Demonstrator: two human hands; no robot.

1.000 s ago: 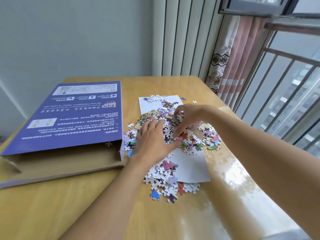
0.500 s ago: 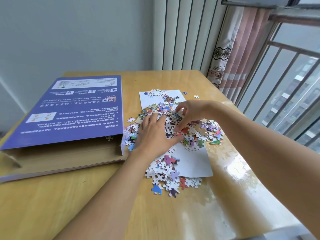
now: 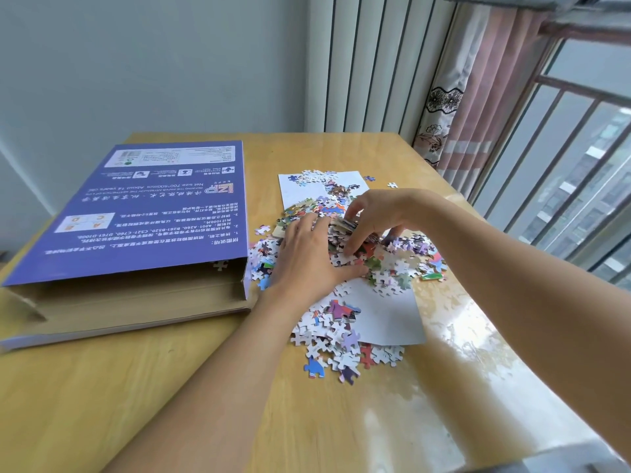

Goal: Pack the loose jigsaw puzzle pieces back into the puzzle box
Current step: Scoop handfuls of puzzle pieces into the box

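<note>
Both hands are in the heap of pieces [image 3: 345, 254] in the middle of the wooden surface [image 3: 170, 387]. The left hand [image 3: 309, 256] lies palm down on the heap's left side, fingers straight and spread toward the far edge, thumb stretched right along the near side of the mound; its grip is released, pressing against the pieces rather than closing on them. The right hand [image 3: 377, 215] comes over from the right with fingers curled down into the top of the heap, meeting the left fingertips there; it grasps a small stack of pieces between fingers and thumb, though how many it holds cannot be told.

The pieces lie between and under the two hands, piled highest where the fingertips meet. More spread to the right of the right hand, and a looser scatter sits nearer the person, below the left wrist. Most rest on a white sheet [image 3: 386, 319] under the heap; some spill off its near edge onto the wood, and a few lie apart at the far end.

The box [image 3: 136, 213] sits just left of the heap, purple printed face up, its open brown end toward the person. One piece lies at its near edge. Its right corner is just beside the left wrist.
</note>
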